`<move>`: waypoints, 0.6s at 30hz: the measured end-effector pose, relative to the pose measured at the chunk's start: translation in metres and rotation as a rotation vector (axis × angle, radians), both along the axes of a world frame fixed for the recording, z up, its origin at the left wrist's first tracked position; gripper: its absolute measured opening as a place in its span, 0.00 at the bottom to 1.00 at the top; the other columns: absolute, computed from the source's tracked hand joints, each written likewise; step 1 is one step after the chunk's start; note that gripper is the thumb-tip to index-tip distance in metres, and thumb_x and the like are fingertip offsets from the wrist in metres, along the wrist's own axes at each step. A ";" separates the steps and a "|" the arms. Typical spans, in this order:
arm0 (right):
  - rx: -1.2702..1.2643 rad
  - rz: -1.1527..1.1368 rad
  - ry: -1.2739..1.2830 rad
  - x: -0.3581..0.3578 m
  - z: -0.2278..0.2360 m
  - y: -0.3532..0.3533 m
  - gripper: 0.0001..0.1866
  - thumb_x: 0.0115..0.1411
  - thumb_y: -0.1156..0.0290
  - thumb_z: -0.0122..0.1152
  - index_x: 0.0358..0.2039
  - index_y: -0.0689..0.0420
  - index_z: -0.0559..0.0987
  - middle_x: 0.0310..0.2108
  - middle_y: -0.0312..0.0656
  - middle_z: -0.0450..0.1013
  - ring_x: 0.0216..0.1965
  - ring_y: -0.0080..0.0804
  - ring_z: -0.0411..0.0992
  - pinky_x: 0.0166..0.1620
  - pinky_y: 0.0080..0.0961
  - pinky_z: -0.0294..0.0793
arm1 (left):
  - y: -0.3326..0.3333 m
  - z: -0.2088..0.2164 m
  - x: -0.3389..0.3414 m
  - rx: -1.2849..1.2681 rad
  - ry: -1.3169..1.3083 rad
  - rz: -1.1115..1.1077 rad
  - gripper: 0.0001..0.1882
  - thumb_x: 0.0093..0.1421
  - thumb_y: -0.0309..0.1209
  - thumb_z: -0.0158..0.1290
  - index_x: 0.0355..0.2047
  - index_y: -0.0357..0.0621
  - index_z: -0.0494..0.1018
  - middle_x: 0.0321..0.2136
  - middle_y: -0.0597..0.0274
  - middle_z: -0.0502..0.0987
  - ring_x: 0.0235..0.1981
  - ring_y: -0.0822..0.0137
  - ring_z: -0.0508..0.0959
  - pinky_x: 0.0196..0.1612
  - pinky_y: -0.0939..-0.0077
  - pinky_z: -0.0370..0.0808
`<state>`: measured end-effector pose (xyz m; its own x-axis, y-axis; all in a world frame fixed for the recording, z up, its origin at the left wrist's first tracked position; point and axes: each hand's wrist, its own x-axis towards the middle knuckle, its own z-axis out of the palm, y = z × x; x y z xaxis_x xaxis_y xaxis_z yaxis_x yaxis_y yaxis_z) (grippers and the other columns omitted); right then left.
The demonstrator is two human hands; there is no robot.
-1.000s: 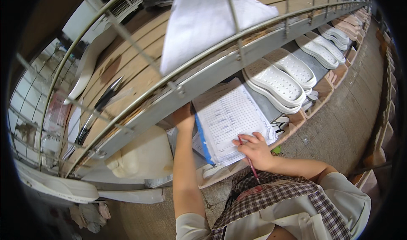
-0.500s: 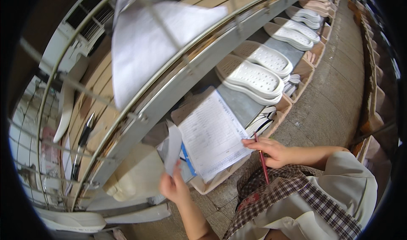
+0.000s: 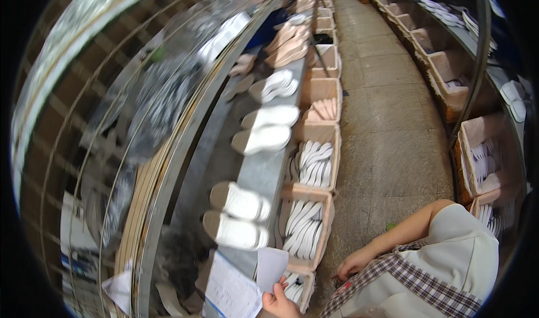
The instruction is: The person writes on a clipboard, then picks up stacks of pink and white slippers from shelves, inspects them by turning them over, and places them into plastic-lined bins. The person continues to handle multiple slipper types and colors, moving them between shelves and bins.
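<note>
My left hand [image 3: 282, 303] comes up from the lower edge, closed on a small white slip of paper [image 3: 272, 268]. The slip stands up beside a printed sheet with ruled lines [image 3: 233, 287], which lies at the near end of the grey shelf. My right hand [image 3: 355, 263] rests low near the checked apron [image 3: 412, 262]. Its fingers are curled, and what they hold, if anything, is hidden. Nearest the sheet on the shelf are white shoe soles [image 3: 238, 228] in stacked pairs.
More white soles [image 3: 264, 128] and pinkish soles [image 3: 289, 44] line the shelf. Lined baskets [image 3: 328, 234] of soles run along its aisle side. Across the concrete aisle [image 3: 387, 104] stand more baskets [image 3: 471, 124] and a metal post [image 3: 477, 60]. Wire mesh and a wooden rack [image 3: 143, 206] rise at left.
The view has swung up along the aisle. The left hand keeps the slip, now beside the sheet's right edge. The right hand has drawn back from the sheet; its red pen no longer shows.
</note>
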<state>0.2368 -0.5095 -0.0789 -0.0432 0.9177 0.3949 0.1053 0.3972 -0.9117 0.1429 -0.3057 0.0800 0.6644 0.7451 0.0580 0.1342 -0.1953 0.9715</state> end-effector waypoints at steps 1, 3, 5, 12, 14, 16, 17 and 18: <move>-0.059 -0.015 0.027 0.007 -0.008 -0.022 0.03 0.59 0.79 0.49 0.33 0.62 0.70 0.33 0.46 0.68 0.38 0.38 0.67 0.42 0.30 0.66 | -0.023 0.000 0.023 -0.052 -0.003 -0.073 0.09 0.58 0.26 0.53 0.26 0.31 0.71 0.23 0.55 0.76 0.26 0.69 0.73 0.33 0.76 0.71; -0.170 -0.027 0.051 0.023 -0.020 -0.075 0.02 0.59 0.78 0.49 0.33 0.62 0.70 0.32 0.44 0.68 0.37 0.33 0.66 0.42 0.28 0.65 | -0.067 0.003 0.068 -0.061 0.065 -0.266 0.07 0.59 0.25 0.52 0.30 0.31 0.70 0.30 0.52 0.76 0.33 0.67 0.75 0.37 0.74 0.74; -0.245 -0.076 0.077 0.045 -0.031 -0.119 0.02 0.58 0.78 0.49 0.32 0.62 0.69 0.31 0.41 0.67 0.37 0.29 0.65 0.42 0.27 0.65 | -0.114 -0.001 0.114 -0.153 -0.211 -0.399 0.08 0.56 0.17 0.50 0.36 0.28 0.74 0.34 0.51 0.79 0.35 0.65 0.78 0.39 0.75 0.75; -0.323 -0.285 0.175 0.112 -0.057 -0.250 0.02 0.56 0.81 0.46 0.28 0.60 0.66 0.27 0.36 0.63 0.33 0.25 0.61 0.42 0.23 0.63 | -0.224 -0.006 0.246 0.171 -0.304 -0.876 0.12 0.54 0.12 0.48 0.38 0.30 0.75 0.40 0.48 0.77 0.43 0.63 0.77 0.46 0.74 0.72; -0.322 -0.337 0.174 0.134 -0.070 -0.279 0.03 0.55 0.82 0.45 0.27 0.59 0.65 0.27 0.35 0.63 0.33 0.25 0.60 0.42 0.22 0.62 | -0.253 -0.011 0.285 0.138 -0.239 -0.891 0.13 0.50 0.12 0.48 0.36 0.30 0.76 0.40 0.48 0.77 0.43 0.62 0.77 0.49 0.73 0.71; -0.419 -0.390 0.232 0.158 -0.083 -0.308 0.04 0.54 0.82 0.44 0.27 0.57 0.64 0.26 0.35 0.62 0.32 0.24 0.59 0.40 0.22 0.62 | -0.276 -0.016 0.326 0.140 -0.198 -0.912 0.13 0.49 0.12 0.48 0.35 0.30 0.76 0.40 0.48 0.78 0.43 0.62 0.77 0.49 0.73 0.70; -0.471 -0.393 0.238 0.177 -0.088 -0.323 0.05 0.54 0.82 0.44 0.27 0.57 0.64 0.25 0.35 0.61 0.31 0.24 0.59 0.40 0.22 0.62 | -0.287 -0.020 0.350 0.171 -0.204 -0.926 0.13 0.49 0.12 0.49 0.35 0.30 0.76 0.40 0.48 0.78 0.42 0.62 0.77 0.49 0.73 0.70; -0.541 -0.380 0.242 0.200 -0.092 -0.338 0.05 0.54 0.82 0.45 0.27 0.57 0.64 0.25 0.35 0.61 0.31 0.24 0.59 0.40 0.22 0.62 | -0.297 -0.023 0.376 0.177 -0.219 -0.937 0.13 0.49 0.12 0.49 0.35 0.30 0.76 0.39 0.48 0.78 0.42 0.62 0.78 0.49 0.73 0.70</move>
<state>0.4364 -0.8477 -0.1710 0.3503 0.9223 -0.1632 -0.0835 -0.1428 -0.9862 0.5193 -0.6022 0.0569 0.9440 -0.1102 0.3109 -0.3296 -0.2766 0.9027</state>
